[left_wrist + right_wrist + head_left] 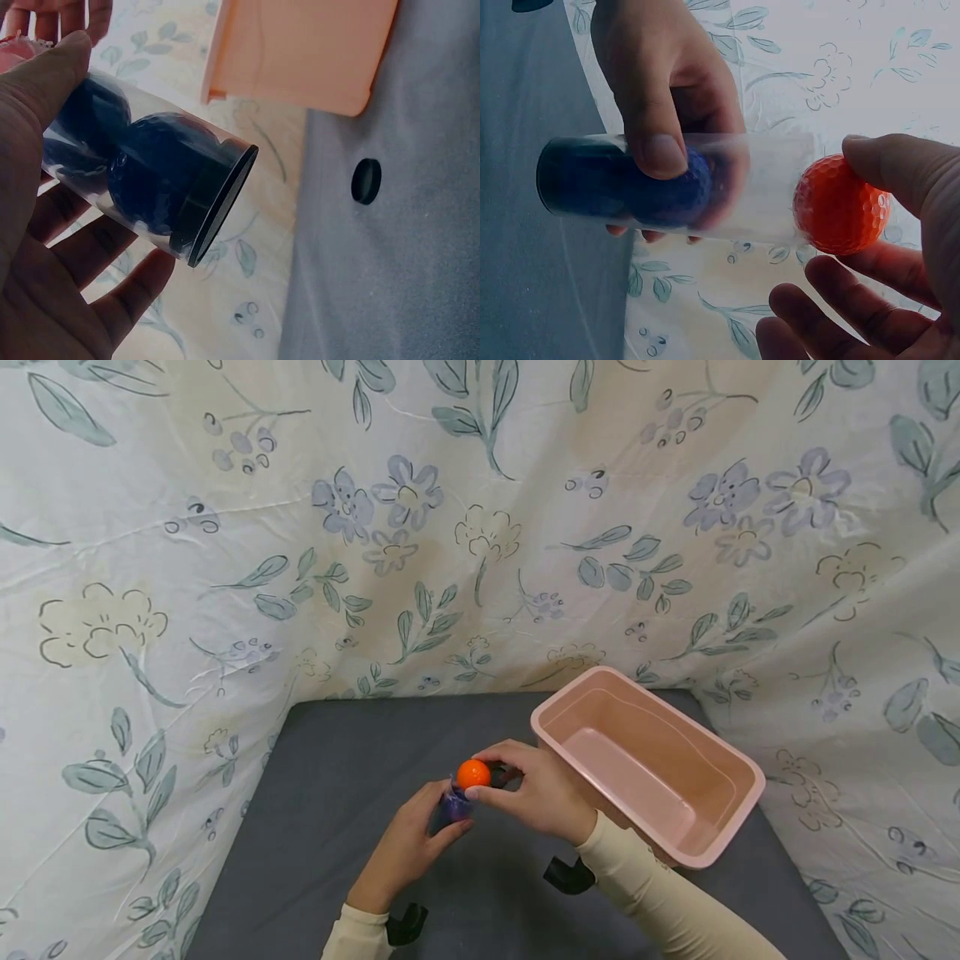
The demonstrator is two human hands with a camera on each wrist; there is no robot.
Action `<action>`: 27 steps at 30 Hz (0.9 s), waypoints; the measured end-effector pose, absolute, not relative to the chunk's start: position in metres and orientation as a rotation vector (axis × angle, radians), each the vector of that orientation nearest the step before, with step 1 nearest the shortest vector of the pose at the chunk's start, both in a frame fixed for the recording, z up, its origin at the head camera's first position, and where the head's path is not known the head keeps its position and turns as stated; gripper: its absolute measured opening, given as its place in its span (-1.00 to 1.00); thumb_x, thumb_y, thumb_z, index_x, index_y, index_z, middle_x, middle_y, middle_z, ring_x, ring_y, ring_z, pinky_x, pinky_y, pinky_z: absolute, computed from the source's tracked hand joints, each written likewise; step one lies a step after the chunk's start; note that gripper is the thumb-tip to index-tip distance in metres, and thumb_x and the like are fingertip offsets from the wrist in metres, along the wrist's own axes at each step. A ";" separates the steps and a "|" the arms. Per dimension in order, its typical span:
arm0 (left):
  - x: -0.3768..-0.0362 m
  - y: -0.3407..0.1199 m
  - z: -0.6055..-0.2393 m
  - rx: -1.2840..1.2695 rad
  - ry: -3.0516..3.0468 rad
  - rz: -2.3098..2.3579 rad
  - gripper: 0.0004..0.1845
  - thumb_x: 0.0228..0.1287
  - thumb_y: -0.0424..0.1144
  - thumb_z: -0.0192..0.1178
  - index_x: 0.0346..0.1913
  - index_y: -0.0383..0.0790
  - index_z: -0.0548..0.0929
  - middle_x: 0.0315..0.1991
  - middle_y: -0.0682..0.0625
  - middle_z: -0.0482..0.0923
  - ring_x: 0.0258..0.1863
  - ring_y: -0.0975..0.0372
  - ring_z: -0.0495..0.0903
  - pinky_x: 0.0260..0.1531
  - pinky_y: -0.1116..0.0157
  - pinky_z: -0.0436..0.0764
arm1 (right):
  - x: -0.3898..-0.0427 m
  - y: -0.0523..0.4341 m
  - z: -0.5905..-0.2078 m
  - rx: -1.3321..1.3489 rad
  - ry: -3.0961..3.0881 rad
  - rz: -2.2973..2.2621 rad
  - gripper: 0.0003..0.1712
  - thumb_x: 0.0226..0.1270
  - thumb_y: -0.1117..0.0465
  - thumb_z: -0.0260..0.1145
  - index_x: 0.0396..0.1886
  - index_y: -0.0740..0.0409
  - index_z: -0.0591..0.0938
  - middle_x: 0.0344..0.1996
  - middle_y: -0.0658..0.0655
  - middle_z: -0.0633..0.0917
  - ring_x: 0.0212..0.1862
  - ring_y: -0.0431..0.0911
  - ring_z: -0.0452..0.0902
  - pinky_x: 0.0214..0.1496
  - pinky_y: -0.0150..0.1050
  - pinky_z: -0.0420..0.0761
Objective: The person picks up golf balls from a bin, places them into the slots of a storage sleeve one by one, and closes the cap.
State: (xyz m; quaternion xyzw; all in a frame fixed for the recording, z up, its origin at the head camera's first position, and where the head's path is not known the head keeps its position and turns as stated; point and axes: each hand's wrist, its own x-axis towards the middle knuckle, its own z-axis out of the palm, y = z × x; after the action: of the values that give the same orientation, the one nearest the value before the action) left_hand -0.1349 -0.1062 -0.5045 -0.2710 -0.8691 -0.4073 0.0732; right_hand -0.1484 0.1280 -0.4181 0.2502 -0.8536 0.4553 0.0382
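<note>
My left hand [411, 841] grips a clear plastic tube [769, 214] round its middle. Two blue golf balls [165, 176] sit inside, toward the end closed by a black cap [225, 206]. At the tube's other end, my right hand [543, 789] pinches an orange golf ball [845, 204] between thumb and fingers. In the right wrist view the ball is right at the tube's mouth, partly overlapping its rim. The tube's span between the blue balls and the orange one holds nothing visible.
A pink rectangular bin [592, 756] stands at the back right of the dark grey table [330, 777]. A loose round black lid [366, 181] lies on the table near the bin. Flower-patterned cloth [405, 585] hangs behind and at both sides.
</note>
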 end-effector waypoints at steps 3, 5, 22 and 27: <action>-0.135 -0.106 -0.505 -0.820 -2.589 -1.214 -0.42 0.37 0.03 0.38 0.38 0.10 0.48 0.22 0.14 0.60 0.11 0.31 0.65 0.17 0.12 0.69 | -0.147 0.126 -0.421 0.788 -2.593 1.434 -0.53 0.24 -0.06 0.58 0.11 -0.04 0.75 -0.02 -0.08 0.75 -0.13 -0.17 0.70 -0.03 -0.26 0.74; -0.135 -0.106 -0.505 -0.818 -2.580 -1.216 -0.42 0.35 0.03 0.40 0.37 0.08 0.49 0.21 0.14 0.61 0.11 0.30 0.65 0.17 0.11 0.68 | -0.146 0.125 -0.422 0.801 -2.582 1.454 -0.53 0.24 -0.06 0.57 0.11 -0.05 0.75 -0.03 -0.08 0.75 -0.13 -0.17 0.69 -0.03 -0.23 0.74; -0.138 -0.104 -0.511 -0.747 -2.580 -1.261 -0.41 0.30 -0.02 0.45 0.35 0.05 0.52 0.19 0.15 0.65 0.14 0.29 0.68 0.18 0.05 0.67 | -0.158 0.131 -0.439 0.612 -2.595 1.525 -0.57 0.41 -0.08 0.43 0.18 -0.06 0.70 -0.02 -0.06 0.77 -0.05 -0.19 0.70 0.03 -0.23 0.74; -0.139 -0.106 -0.520 -0.721 -2.604 -1.281 -0.42 0.29 0.01 0.46 0.32 0.03 0.54 0.14 0.14 0.69 0.08 0.30 0.71 0.12 0.05 0.70 | -0.167 0.133 -0.451 0.521 -2.637 1.504 -0.57 0.42 -0.05 0.43 0.19 -0.03 0.70 -0.03 -0.03 0.77 -0.04 -0.18 0.71 0.03 -0.23 0.74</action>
State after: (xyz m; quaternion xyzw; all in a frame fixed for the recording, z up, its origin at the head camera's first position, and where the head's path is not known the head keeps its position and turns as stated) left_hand -0.1394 -0.1057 -0.5196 -0.2404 -0.8684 -0.4271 0.0758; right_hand -0.1670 0.1331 -0.4513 0.1691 -0.8558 0.4880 0.0306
